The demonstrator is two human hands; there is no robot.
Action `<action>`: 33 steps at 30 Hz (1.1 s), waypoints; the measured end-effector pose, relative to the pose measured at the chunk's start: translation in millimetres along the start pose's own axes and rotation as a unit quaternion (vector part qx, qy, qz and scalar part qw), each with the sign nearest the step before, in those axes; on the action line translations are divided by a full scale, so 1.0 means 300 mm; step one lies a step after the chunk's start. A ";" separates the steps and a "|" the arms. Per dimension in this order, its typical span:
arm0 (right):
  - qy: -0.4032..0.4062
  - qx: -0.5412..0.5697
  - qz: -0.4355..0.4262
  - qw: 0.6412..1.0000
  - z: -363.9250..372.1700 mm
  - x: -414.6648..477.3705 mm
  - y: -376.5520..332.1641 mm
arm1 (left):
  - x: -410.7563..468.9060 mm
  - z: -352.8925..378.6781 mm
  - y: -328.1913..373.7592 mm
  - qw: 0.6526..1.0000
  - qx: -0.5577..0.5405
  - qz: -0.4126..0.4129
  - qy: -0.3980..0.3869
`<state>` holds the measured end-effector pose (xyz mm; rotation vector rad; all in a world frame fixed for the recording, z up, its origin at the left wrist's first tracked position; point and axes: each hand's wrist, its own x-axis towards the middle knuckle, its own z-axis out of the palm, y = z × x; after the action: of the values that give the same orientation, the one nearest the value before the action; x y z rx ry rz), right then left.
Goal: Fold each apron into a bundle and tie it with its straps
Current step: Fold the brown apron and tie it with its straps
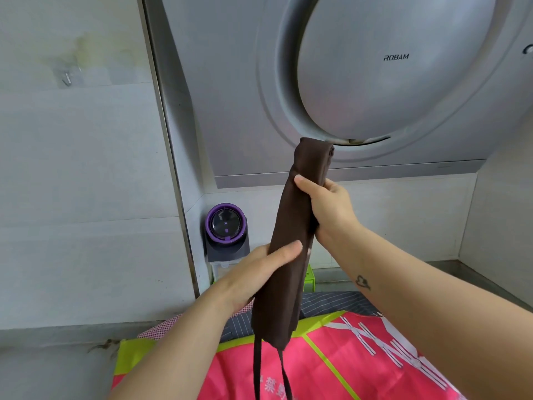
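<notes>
A dark brown apron, folded into a long narrow strip, is held upright in the air in front of me. My right hand grips its upper part with the fingers wrapped around it. My left hand holds the strip lower down, thumb across the front. Two brown straps hang down from the strip's bottom end. Beneath lie more aprons: a pink and lime one, a dark striped one and a red checked one.
A grey range hood hangs close above the apron's top end. A purple and black appliance stands in the corner by the tiled wall. A green item sits behind the apron. The steel counter runs to the right.
</notes>
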<state>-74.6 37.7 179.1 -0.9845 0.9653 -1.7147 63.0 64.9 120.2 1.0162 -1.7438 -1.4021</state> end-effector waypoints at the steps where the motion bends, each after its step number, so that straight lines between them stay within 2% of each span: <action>1: 0.008 -0.008 -0.008 1.000 0.000 0.000 0.003 | 0.001 0.008 0.000 1.000 0.006 0.002 -0.004; 3: 0.028 -0.019 -0.024 0.999 0.002 0.000 0.008 | -0.002 0.024 0.010 0.998 0.052 0.012 0.024; 4: 0.039 -0.019 -0.030 0.999 0.001 0.001 0.008 | -0.003 0.028 0.020 0.992 0.116 0.019 0.053; 6: 0.062 -0.020 -0.039 0.997 -0.003 0.006 0.004 | -0.010 0.037 0.033 0.957 0.262 0.047 0.118; 8: 0.082 -0.020 -0.040 0.996 -0.005 0.010 -0.001 | -0.020 0.057 0.039 0.915 0.346 0.100 0.182; 10: 0.092 -0.018 -0.032 0.995 -0.004 0.011 -0.001 | -0.021 0.067 0.038 0.886 0.381 0.152 0.215; 12: 0.095 -0.013 -0.026 0.995 0.000 0.009 0.002 | -0.006 0.058 0.034 0.879 0.381 0.171 0.230; 17: 0.094 -0.002 -0.004 0.996 0.001 0.004 0.005 | 0.018 0.038 0.010 0.907 0.344 0.132 0.206; 23: 0.062 0.015 0.057 0.996 -0.002 0.002 -0.013 | 0.028 0.040 -0.029 0.939 0.258 0.129 0.186; 25: 0.046 0.026 0.088 0.995 -0.004 0.007 -0.021 | 0.029 0.032 -0.032 0.956 0.207 0.118 0.173; 28: 0.028 0.042 0.126 0.991 -0.012 0.017 -0.034 | 0.019 0.014 -0.033 0.984 0.106 0.100 0.105; 30: 0.022 0.055 0.146 0.988 -0.019 0.023 -0.043 | 0.008 0.006 -0.035 0.989 0.084 0.096 0.073; 33: 0.017 0.060 0.163 0.985 -0.027 0.028 -0.052 | -0.001 0.007 -0.028 0.993 0.073 0.061 0.074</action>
<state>-89.2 35.8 191.9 -0.6778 0.9740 -1.4993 62.8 65.2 111.6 1.0447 -1.7864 -1.1096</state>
